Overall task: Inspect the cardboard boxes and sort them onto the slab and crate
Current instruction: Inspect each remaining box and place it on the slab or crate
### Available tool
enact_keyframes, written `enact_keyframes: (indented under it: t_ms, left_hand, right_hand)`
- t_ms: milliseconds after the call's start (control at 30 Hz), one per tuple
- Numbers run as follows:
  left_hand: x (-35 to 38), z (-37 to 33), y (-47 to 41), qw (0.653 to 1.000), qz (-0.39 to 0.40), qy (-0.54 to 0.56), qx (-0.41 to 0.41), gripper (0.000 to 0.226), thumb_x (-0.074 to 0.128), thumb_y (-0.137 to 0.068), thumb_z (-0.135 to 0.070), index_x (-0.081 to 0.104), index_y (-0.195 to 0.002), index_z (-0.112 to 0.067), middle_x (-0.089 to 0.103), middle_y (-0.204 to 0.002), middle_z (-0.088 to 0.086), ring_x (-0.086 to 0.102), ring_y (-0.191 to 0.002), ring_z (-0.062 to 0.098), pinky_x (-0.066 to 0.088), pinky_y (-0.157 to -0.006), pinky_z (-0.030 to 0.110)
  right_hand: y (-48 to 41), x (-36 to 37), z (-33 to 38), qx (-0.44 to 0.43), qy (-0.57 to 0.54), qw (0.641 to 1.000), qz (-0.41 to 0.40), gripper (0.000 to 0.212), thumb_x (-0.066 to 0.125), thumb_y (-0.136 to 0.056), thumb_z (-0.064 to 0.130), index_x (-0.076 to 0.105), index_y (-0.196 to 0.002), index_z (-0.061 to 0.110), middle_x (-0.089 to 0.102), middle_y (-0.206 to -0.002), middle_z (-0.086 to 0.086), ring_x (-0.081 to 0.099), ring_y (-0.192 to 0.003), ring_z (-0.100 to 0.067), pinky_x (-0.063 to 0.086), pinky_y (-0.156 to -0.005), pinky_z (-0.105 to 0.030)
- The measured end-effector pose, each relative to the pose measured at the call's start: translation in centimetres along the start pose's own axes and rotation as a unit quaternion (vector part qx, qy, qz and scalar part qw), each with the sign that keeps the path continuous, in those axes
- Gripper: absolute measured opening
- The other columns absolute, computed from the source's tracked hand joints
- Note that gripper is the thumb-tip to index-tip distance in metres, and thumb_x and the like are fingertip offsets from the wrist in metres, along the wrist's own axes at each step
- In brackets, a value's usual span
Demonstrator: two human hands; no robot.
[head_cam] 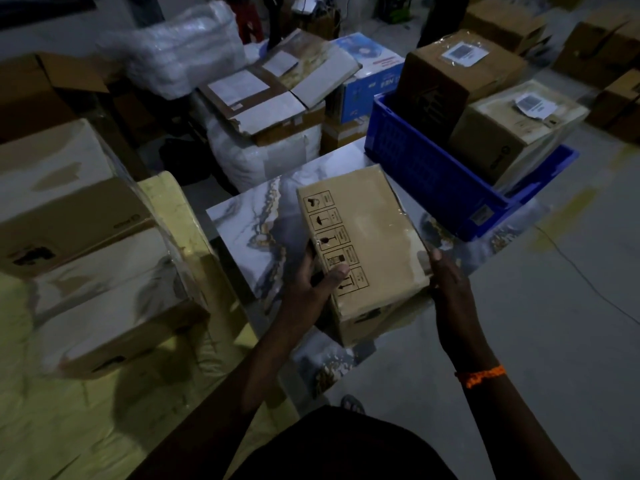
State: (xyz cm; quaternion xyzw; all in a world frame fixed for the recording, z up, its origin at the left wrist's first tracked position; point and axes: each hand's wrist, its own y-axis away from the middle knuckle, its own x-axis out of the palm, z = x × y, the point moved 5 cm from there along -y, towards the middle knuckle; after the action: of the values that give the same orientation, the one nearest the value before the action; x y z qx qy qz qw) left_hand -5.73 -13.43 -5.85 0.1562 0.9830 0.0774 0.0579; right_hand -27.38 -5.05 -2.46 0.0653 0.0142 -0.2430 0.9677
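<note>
— Cardboard is being held over the marble slab (pixel 249 216). Why is it tilted like that?
— The cardboard box (pixel 363 244) is turned so that its printed handling symbols (pixel 332 237) face upward, presumably so they can be read during inspection. Whether its lower corner rests on the slab cannot be told.
— How is it gripped?
— It is clasped at its left side by the left hand (pixel 311 282), with the thumb laid across the symbols and the fingers tucked beneath. The right edge is steadied by the right hand (pixel 448 285). Its fingers are hidden behind the back of the hand, so their curl cannot be judged.
— And the blue crate (pixel 433 178)?
— It is set just beside the slab, within easy reach, and two labelled boxes (pixel 512 129) are already stood in it. Wrapped boxes (pixel 69 209) are stacked at the left, probably waiting to be sorted.
— So this one is undecided?
— It seems so, since it has not yet been released onto either place.
</note>
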Motion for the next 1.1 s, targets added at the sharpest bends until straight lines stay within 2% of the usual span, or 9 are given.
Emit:
enact_keyframes:
  t_ms: [167,267,400,467,600,800,867,967,1100]
  left_hand:
    - [-1.3,1.5,-0.3,0.998,-0.035,0.051,-0.011,0.055,0.068,-0.091,-0.036,0.051,-0.142,-0.026,0.065,-0.131,-0.008,0.063,-0.117,0.004,0.056,-0.082,0.017]
    - [-4.4,1.9,0.3,0.996,-0.085,0.000,0.027,0.057,0.067,-0.096,-0.030,0.042,-0.146,-0.038,0.057,-0.136,-0.017,0.060,-0.115,-0.009,0.054,-0.081,0.012]
    - [-9.9,1.1,1.2,0.961,-0.170,-0.183,0.122,0.057,0.069,-0.095,-0.024,0.048,-0.148,-0.017,0.051,-0.146,0.000,0.053,-0.122,-0.002,0.044,-0.091,0.004]
    - [-11.4,1.0,1.5,0.952,-0.165,-0.219,0.133,0.045,0.065,-0.096,-0.035,0.061,-0.136,-0.014,0.059,-0.140,0.002,0.054,-0.123,0.004,0.051,-0.099,0.022]
    - [-12.5,2.1,2.7,0.975,-0.172,-0.141,0.029,0.058,0.050,-0.088,-0.066,0.059,-0.132,-0.031,0.060,-0.137,-0.007,0.055,-0.125,0.013,0.048,-0.098,0.035]
    - [-13.5,7.2,3.3,0.971,-0.179,-0.129,-0.091,0.065,0.072,-0.092,-0.033,0.043,-0.148,-0.017,0.053,-0.134,0.000,0.050,-0.119,0.017,0.041,-0.097,0.031]
    - [-13.6,9.6,3.5,0.971,-0.170,-0.124,-0.117,0.071,0.078,-0.084,-0.047,0.047,-0.144,-0.024,0.057,-0.137,0.002,0.055,-0.122,0.021,0.045,-0.103,0.037]
    - [-11.8,11.3,3.9,0.973,-0.126,-0.135,-0.140,0.072,0.075,-0.079,-0.063,0.051,-0.140,-0.034,0.063,-0.132,-0.006,0.060,-0.118,0.018,0.052,-0.099,0.039]
    - [-7.6,10.2,3.3,0.984,-0.066,-0.120,-0.111,0.063,0.075,-0.089,-0.039,0.049,-0.145,-0.026,0.065,-0.129,-0.006,0.063,-0.115,0.014,0.054,-0.093,0.033]
  right_hand:
    - [0.1,0.4,0.9,-0.049,0.066,0.995,0.048,0.042,0.032,-0.111,0.045,0.060,-0.143,0.039,0.060,-0.143,0.019,0.052,-0.136,-0.002,0.042,-0.114,-0.042]
    - [1.0,2.4,0.3,-0.074,0.068,0.990,0.097,0.038,0.045,-0.110,0.038,0.060,-0.144,0.031,0.059,-0.146,0.017,0.050,-0.138,-0.002,0.043,-0.116,-0.038]
    - [2.1,5.7,-1.0,-0.103,0.062,0.982,0.146,0.035,0.062,-0.102,0.026,0.067,-0.136,0.022,0.061,-0.144,0.013,0.053,-0.136,-0.003,0.046,-0.111,-0.030]
    - [1.7,7.1,-2.9,-0.112,0.100,0.975,0.165,0.033,0.069,-0.099,0.023,0.071,-0.131,0.021,0.061,-0.145,0.011,0.054,-0.135,-0.002,0.046,-0.110,-0.026]
    - [0.6,8.0,-7.3,-0.100,0.209,0.962,0.145,0.036,0.078,-0.091,0.033,0.073,-0.125,0.023,0.060,-0.146,0.004,0.053,-0.137,-0.013,0.046,-0.112,-0.042]
    - [-1.3,3.9,-11.7,0.051,0.315,0.947,0.025,0.090,0.083,-0.079,0.056,0.052,-0.149,0.010,0.044,-0.158,-0.011,0.039,-0.147,-0.028,0.036,-0.119,-0.047]
    - [-1.7,2.8,-12.6,0.096,0.263,0.959,0.045,0.086,0.081,-0.077,0.064,0.060,-0.140,0.010,0.060,-0.143,-0.005,0.057,-0.131,-0.021,0.051,-0.104,-0.041]
    - [-1.6,1.7,-12.0,0.067,0.209,0.975,0.044,0.040,0.079,-0.084,0.054,0.076,-0.104,0.019,0.078,-0.094,0.005,0.074,-0.088,-0.011,0.056,-0.068,-0.028]
    - [-2.0,-1.4,-10.9,0.064,0.198,0.978,0.000,0.034,0.078,-0.086,0.055,0.078,-0.100,0.024,0.079,-0.087,0.006,0.075,-0.086,-0.014,0.061,-0.076,-0.035]
